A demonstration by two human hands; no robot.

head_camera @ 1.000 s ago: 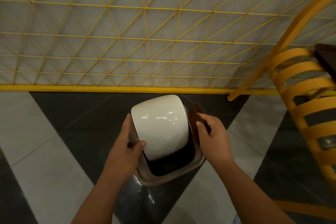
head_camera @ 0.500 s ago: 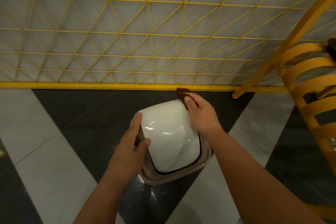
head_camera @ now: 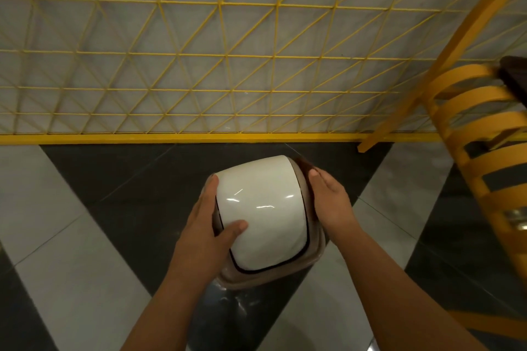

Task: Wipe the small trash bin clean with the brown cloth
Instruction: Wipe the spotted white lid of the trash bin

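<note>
Small trash bin (head_camera: 265,225) is standing on the floor (head_camera: 85,279) at frame center, yellow chair (head_camera: 482,134) at its 2 o'clock. Left hand (head_camera: 208,225) is gripping its 9 o'clock side, thumb curling onto the white lid. Right hand (head_camera: 328,202), fingers (head_camera: 316,177) together and straight, is pressing the brown cloth (head_camera: 303,164) against the 3 o'clock side.

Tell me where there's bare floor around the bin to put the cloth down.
Bare floor lies left of the trash bin, between the left hand and the yellow fence rail. Right is crowded: the right hand, the brown cloth, then the yellow chair.
</note>
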